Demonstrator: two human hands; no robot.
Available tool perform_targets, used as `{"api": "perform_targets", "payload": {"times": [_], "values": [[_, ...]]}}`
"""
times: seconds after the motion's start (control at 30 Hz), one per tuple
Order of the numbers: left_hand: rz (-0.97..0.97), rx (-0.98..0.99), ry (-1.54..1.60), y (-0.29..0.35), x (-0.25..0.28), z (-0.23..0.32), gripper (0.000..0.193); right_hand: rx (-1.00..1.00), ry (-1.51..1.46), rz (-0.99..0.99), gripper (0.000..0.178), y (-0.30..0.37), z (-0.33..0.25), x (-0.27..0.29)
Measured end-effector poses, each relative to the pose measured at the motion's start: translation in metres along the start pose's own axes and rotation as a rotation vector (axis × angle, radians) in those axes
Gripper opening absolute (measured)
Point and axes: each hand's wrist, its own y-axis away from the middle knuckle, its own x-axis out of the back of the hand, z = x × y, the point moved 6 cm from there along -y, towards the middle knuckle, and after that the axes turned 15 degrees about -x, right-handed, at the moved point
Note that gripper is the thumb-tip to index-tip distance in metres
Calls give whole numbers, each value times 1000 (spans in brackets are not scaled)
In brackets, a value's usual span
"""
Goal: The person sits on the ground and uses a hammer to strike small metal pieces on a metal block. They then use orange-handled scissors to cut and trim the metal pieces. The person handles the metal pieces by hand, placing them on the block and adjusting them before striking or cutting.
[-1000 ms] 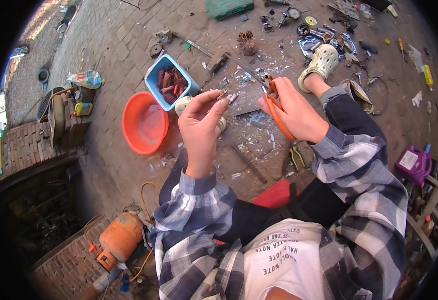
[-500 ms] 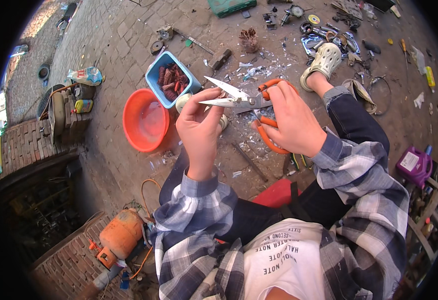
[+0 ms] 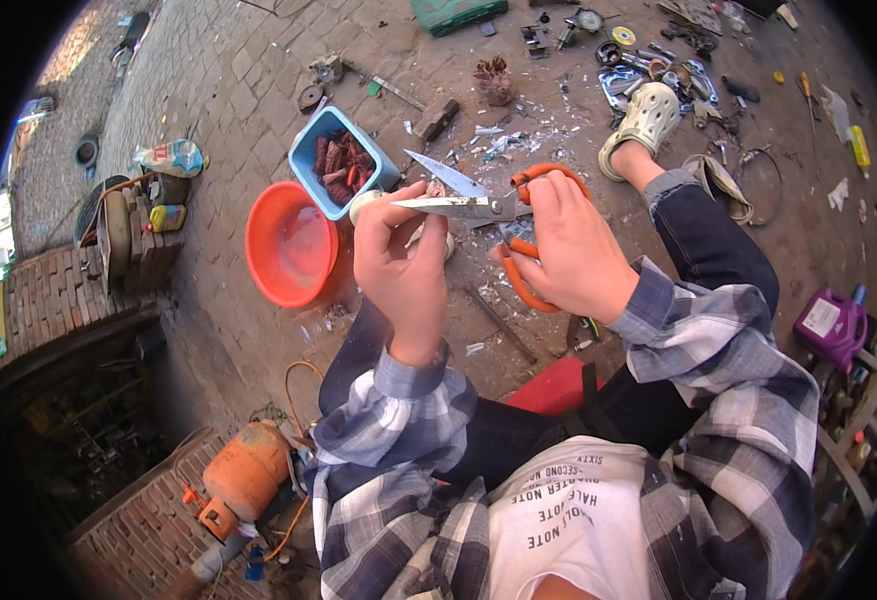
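Observation:
My right hand (image 3: 580, 240) grips a pair of large scissors (image 3: 493, 207) by their orange handles. The blades stand apart and point left. My left hand (image 3: 398, 275) is curled beside the lower blade, its thumb and forefinger close to the metal. A small pinkish bit shows between the blades, near the forefinger; whether the fingers hold it is unclear. Just beyond the left hand is a light-blue square tub (image 3: 308, 150) holding dark reddish-brown pieces (image 3: 344, 168). An orange-red basin (image 3: 291, 245) stands at its near left side.
Silvery scraps (image 3: 503, 145) litter the paving ahead, near a hammer (image 3: 438, 120) and a reddish-brown clump (image 3: 495, 82). Metal parts (image 3: 658, 75) lie beyond my right shoe (image 3: 646, 125). A purple jug (image 3: 831, 330) is at right, an orange gas cylinder (image 3: 246, 470) at lower left.
The scissors and right hand have shifted slightly left, and the blades have come a little closer together. The left hand's forefinger has drawn back slightly, and the hand is a little lower.

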Motion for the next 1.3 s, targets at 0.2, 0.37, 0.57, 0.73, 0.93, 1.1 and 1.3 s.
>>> {"api": "perform_targets", "payload": {"times": [0.2, 0.37, 0.57, 0.73, 0.93, 1.1, 1.3], "values": [[39, -152, -136, 1, 0, 7, 16, -67, -55, -114, 50, 2, 1, -9], [44, -245, -295, 1, 1, 8, 18, -50, -164, -144, 48, 9, -3, -17], [29, -273, -353, 1, -1, 9, 18, -112, -104, -175, 48, 7, -4, -15], [28, -225, -261, 1, -2, 6, 18, -126, -72, -192, 46, 7, -2, -15], [57, 24, 15, 5, -2, -8, 18, -129, -144, -285, 45, 6, 3, -19], [-27, -124, -165, 1, 0, -2, 18, -119, -181, -247, 45, 7, 1, -19], [-78, -335, -437, 0, -2, 12, 19, -50, 4, -56, 44, 2, -3, -8]]}}
